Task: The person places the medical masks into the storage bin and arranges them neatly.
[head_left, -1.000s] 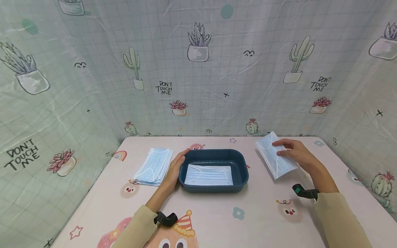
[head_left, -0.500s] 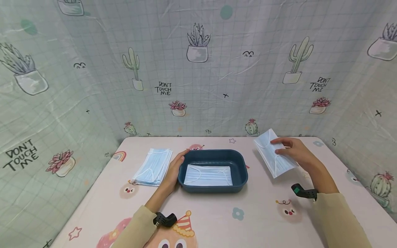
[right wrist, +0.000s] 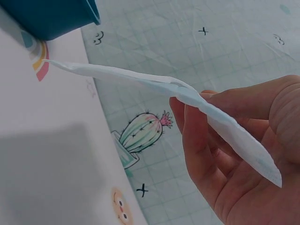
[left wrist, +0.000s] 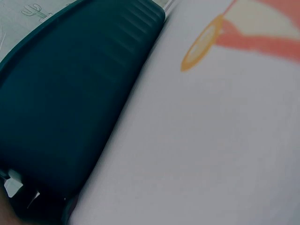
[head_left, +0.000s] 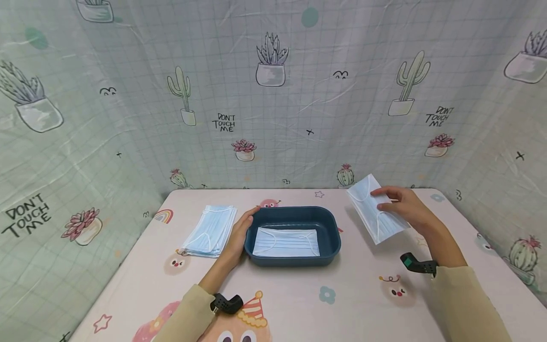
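A blue pleated face mask (head_left: 373,209) is pinched between the thumb and fingers of my right hand (head_left: 406,208), tilted above the table's far right. The right wrist view shows the mask (right wrist: 140,80) edge-on, thumb on one face and fingers on the other. My left hand (head_left: 237,237) lies along the left outer wall of a dark teal basin (head_left: 295,261), its fingers extended towards the back corner. Inside that basin another face mask (head_left: 286,243) lies flat. In the left wrist view the basin's wall (left wrist: 70,93) covers most of the left side, with little of the hand showing.
To the left of the left hand, a stack of several blue face masks (head_left: 209,230) lies on the table. The pink table cover (head_left: 295,304) carries printed cartoon figures. A curtain (head_left: 273,118) printed with cacti stands behind the table and at both sides.
My right hand has lifted slightly, and the pinched mask has risen a little with it. My left hand and the basin keep their places on the table.
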`<action>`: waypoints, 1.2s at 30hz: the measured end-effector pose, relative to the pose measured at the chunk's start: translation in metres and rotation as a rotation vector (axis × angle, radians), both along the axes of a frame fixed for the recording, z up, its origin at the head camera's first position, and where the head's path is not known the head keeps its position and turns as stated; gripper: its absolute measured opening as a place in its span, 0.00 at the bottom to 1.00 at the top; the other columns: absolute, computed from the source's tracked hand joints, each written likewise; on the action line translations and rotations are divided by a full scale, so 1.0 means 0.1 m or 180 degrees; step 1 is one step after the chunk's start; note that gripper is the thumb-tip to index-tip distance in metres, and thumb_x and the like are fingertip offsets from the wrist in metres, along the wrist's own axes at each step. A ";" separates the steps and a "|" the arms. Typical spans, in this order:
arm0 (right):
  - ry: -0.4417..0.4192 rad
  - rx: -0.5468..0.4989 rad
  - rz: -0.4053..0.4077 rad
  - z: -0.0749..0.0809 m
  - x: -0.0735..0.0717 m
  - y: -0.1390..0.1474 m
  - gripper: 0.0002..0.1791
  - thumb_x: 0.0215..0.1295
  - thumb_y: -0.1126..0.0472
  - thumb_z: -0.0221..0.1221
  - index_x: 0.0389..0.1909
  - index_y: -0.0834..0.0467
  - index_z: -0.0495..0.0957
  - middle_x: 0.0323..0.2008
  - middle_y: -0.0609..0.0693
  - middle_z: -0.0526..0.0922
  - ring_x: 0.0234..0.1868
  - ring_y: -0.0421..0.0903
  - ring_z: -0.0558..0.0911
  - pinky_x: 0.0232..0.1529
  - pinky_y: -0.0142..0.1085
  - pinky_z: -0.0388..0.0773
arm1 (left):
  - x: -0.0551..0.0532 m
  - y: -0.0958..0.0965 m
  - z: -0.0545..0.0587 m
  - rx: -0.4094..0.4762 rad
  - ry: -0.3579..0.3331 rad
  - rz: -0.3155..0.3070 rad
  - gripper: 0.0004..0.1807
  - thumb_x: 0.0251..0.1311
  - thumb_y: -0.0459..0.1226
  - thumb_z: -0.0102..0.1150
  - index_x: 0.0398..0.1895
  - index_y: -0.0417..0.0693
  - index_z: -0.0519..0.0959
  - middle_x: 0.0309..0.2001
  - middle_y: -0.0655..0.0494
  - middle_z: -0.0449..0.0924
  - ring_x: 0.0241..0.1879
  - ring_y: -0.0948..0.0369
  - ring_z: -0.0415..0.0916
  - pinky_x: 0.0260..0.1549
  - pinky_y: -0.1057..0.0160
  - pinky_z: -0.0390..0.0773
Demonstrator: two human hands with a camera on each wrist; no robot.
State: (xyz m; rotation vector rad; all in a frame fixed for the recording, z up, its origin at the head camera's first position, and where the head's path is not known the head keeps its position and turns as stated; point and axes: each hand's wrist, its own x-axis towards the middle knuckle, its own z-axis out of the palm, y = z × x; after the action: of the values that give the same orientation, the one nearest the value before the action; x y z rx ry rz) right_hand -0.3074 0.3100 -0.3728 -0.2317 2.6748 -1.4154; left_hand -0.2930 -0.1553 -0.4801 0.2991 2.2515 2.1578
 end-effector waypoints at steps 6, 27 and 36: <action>0.0058 0.0124 -0.0010 0.04 0.02 -0.03 0.27 0.73 0.61 0.61 0.70 0.65 0.71 0.77 0.70 0.60 0.70 0.68 0.67 0.52 0.34 0.74 | -0.01 0.00 0.00 -0.0013 -0.0003 0.0003 0.25 0.83 0.46 0.33 0.77 0.56 0.67 0.79 0.55 0.62 0.82 0.53 0.52 0.82 0.45 0.46; 0.0150 0.0092 0.0042 0.11 0.06 -0.09 0.26 0.73 0.61 0.61 0.68 0.63 0.73 0.76 0.68 0.62 0.60 0.60 0.73 0.43 0.28 0.79 | -0.01 0.01 0.01 -0.0088 -0.0008 0.0035 0.26 0.83 0.46 0.33 0.78 0.52 0.66 0.79 0.56 0.63 0.82 0.53 0.51 0.83 0.45 0.46; 0.0127 0.0085 0.0040 0.15 0.07 -0.11 0.26 0.73 0.61 0.61 0.69 0.62 0.72 0.76 0.68 0.62 0.57 0.59 0.74 0.41 0.29 0.80 | -0.01 0.01 0.02 -0.0078 -0.0004 0.0027 0.26 0.83 0.46 0.33 0.77 0.54 0.66 0.80 0.54 0.62 0.83 0.53 0.51 0.82 0.45 0.46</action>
State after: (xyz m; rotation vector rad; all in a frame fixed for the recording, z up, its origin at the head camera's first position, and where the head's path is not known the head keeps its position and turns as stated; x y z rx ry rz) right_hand -0.3007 0.2987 -0.3579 -0.2765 2.7171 -1.3850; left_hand -0.2940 -0.1540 -0.4784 0.2883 2.2809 2.1321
